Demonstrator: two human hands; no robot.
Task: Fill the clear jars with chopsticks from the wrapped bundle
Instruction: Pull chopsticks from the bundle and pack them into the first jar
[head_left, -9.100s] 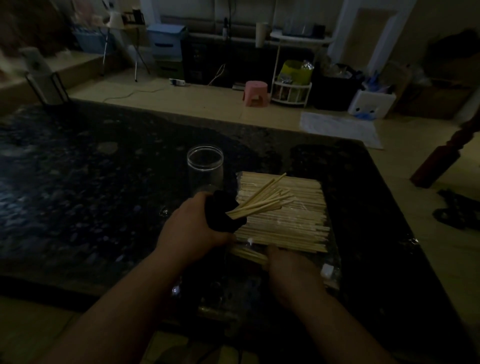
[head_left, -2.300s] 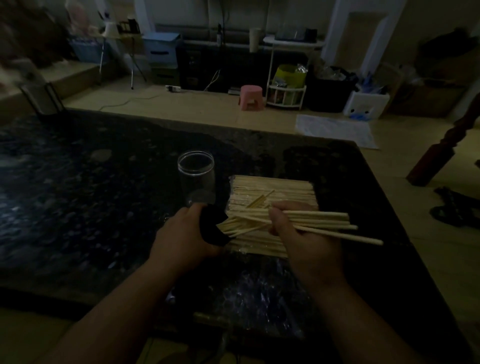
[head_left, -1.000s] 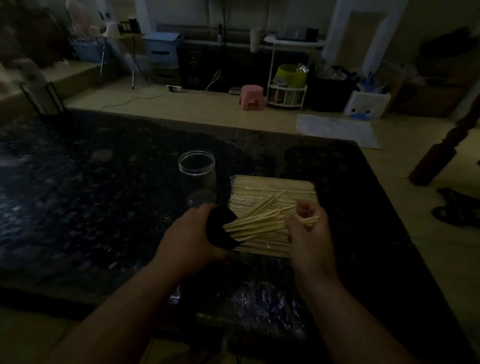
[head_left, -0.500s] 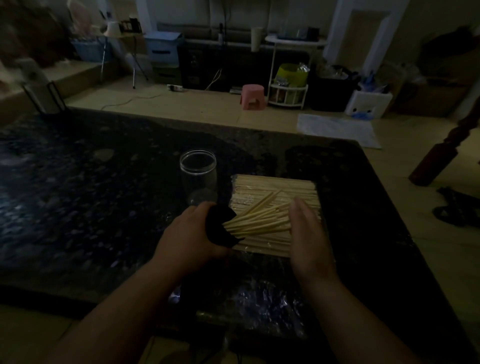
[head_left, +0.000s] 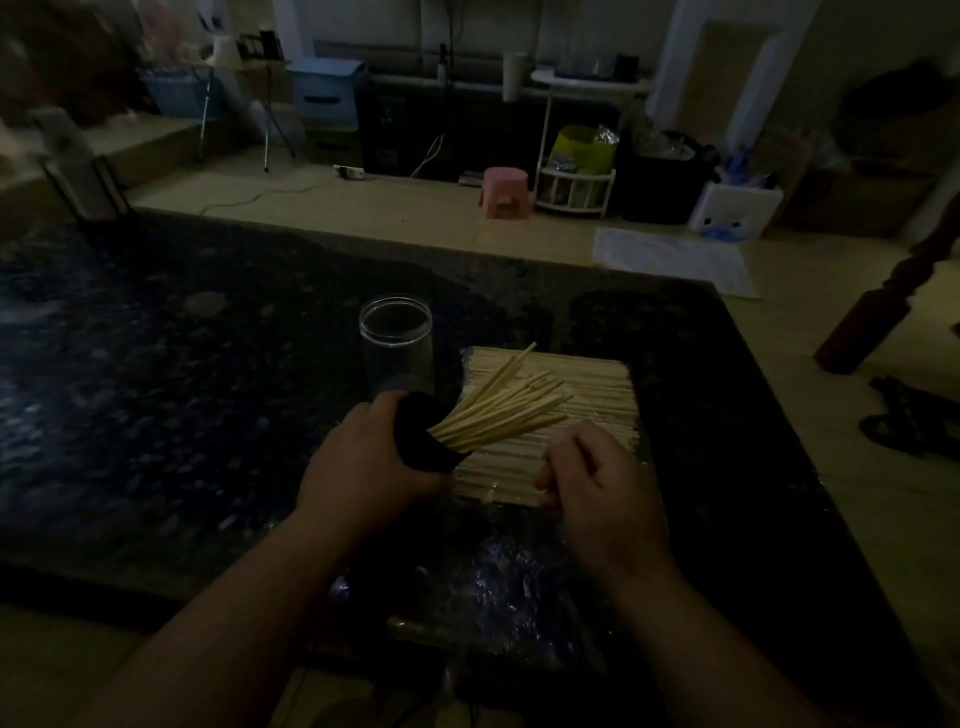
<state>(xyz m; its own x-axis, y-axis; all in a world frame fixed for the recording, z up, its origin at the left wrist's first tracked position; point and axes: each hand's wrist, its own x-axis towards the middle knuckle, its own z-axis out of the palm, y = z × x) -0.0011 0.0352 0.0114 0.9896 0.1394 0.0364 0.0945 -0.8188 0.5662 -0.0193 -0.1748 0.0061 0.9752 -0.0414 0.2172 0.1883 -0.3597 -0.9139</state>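
Chopsticks, thin and pale, fan from a dark jar the left hand grips; right hand curls on the flat bundle, hold unclear.

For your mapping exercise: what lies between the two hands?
Head view: the wrapped bundle, with chopsticks fanning over it from the dark container in the left hand.

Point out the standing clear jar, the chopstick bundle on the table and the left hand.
standing clear jar (head_left: 397, 348): head view, front wall below the rim.
chopstick bundle (head_left: 602, 382): head view, uncovered far right sticks.
left hand (head_left: 363, 465): head view, back of the hand, gripping a dark container (head_left: 415, 441).
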